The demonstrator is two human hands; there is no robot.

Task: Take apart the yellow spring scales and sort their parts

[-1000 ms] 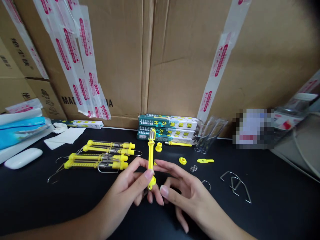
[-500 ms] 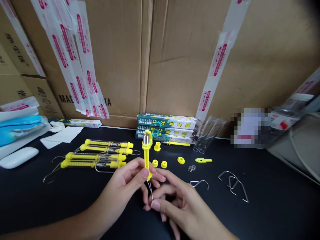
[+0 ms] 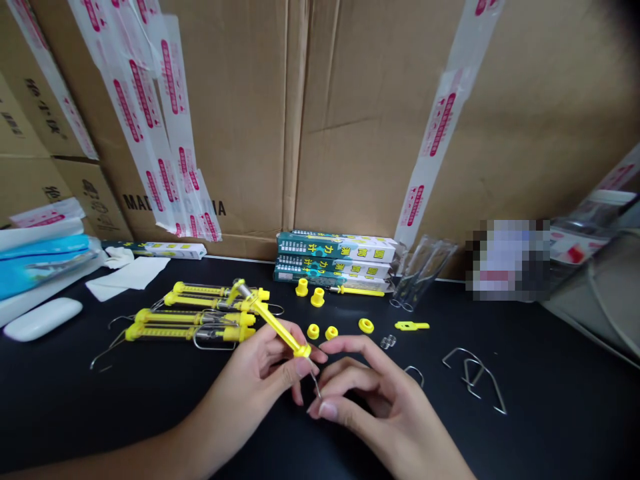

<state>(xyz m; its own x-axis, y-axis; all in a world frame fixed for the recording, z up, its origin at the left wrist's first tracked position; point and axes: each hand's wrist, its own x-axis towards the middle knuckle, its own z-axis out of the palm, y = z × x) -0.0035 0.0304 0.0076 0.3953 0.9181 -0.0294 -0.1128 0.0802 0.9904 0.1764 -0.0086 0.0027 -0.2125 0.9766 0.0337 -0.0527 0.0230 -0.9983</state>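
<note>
My left hand (image 3: pixel 270 373) pinches the lower end of a yellow spring scale core (image 3: pixel 280 325), a slim rod with a metal spring at its top. The core leans up and to the left. From its lower end runs a thin wire hook (image 3: pixel 316 383), and my right hand (image 3: pixel 377 400) holds the wire's far end between thumb and fingers. Beyond the hands stand yellow caps (image 3: pixel 317 297) and a yellow ring (image 3: pixel 366 325). Whole spring scales (image 3: pixel 193 319) with clear tubes and hooks lie to the left of my left hand.
Printed boxes (image 3: pixel 340 257) are stacked against the cardboard wall (image 3: pixel 240 120). Clear tubes (image 3: pixel 423 273) stand beside them. On the right lie small springs (image 3: pixel 388 342), a flat yellow piece (image 3: pixel 412 326) and bent wires (image 3: pixel 483 373). A white mouse-like object (image 3: pixel 43 320) is at far left.
The core has tilted from nearly upright over to the left, its spring end now farther from my right hand. Both hands keep their hold on core and wire. The camera view has shifted slightly.
</note>
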